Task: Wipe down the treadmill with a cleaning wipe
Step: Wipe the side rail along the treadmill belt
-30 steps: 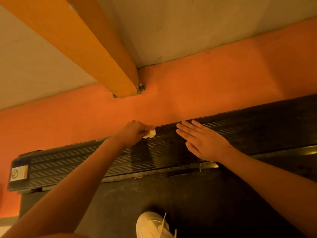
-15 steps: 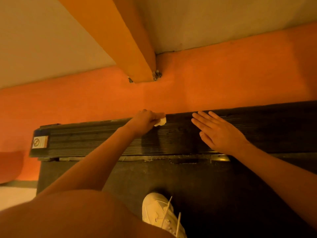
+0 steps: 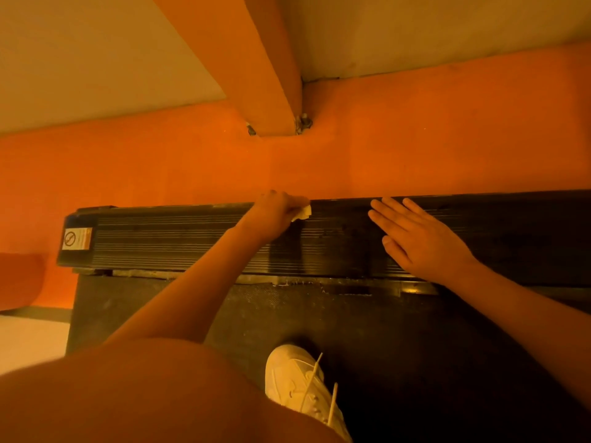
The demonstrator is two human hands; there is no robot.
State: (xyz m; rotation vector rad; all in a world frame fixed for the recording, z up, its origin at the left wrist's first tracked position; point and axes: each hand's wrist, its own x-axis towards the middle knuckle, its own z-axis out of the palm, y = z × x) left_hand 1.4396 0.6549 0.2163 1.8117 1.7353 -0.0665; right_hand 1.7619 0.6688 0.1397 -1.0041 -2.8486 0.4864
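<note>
Left hand (image 3: 275, 212) grip pinches wipe (image 3: 302, 214) on side rail's (image 3: 160, 241) far edge; right hand (image 3: 422, 241) spread flat, likely bracing.

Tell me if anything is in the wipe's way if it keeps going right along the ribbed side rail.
Yes. The right hand lies flat, fingers spread, on the rail just right of the wipe held in the left hand. Only a short stretch of bare rail separates them.

treadmill belt (image 3: 415, 346) | white shoe (image 3: 300, 382) on it | ribbed side rail (image 3: 179, 241) alongside
</note>
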